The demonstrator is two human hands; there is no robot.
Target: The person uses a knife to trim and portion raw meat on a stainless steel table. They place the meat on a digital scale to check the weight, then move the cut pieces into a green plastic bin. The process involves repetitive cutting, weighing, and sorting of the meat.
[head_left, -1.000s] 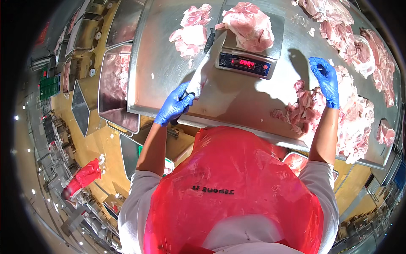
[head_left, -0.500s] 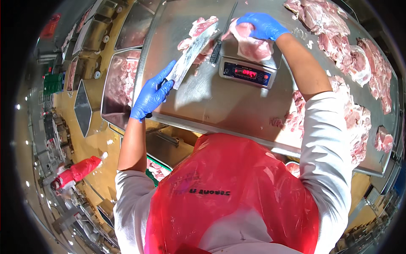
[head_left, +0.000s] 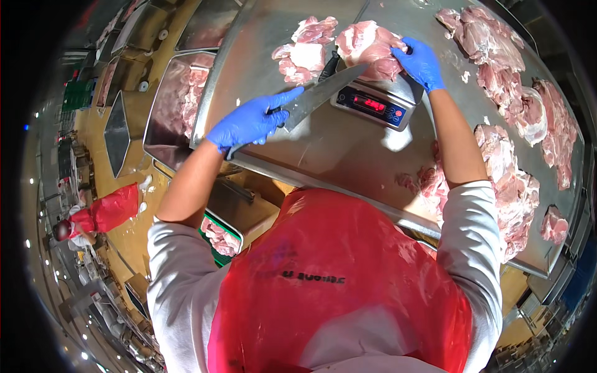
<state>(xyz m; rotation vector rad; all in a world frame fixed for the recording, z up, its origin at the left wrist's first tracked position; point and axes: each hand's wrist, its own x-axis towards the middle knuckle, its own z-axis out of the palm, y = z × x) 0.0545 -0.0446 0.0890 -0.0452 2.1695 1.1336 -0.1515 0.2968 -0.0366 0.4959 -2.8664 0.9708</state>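
while the blue-gloved left hand (head_left: pixel 247 124) grips a long steel knife (head_left: pixel 318 95), the right hand (head_left: pixel 421 65) pinches pink meat (head_left: pixel 365 45), seemingly mid-weighing, next needing steadiness.

Clock ref. scale (head_left: pixel 377 104), 12 = far side: scale on tbl. (head_left: pixel 311 149), meat pc. (head_left: pixel 367 43) on it. On tbl. also: smaller pcs. (head_left: pixel 306 55) ~10 o'clock, meat row (head_left: pixel 500 84) ~2–3, meat pile (head_left: pixel 510 193) ~4. Beyond tbl. edge: bin (head_left: pixel 163 140) ~9, tray (head_left: pixel 221 258) ~7–8, both w/ meat (head_left: pixel 194 102) in.

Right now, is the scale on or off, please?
On: the scale has a display that is lit red. Meat rests on top.
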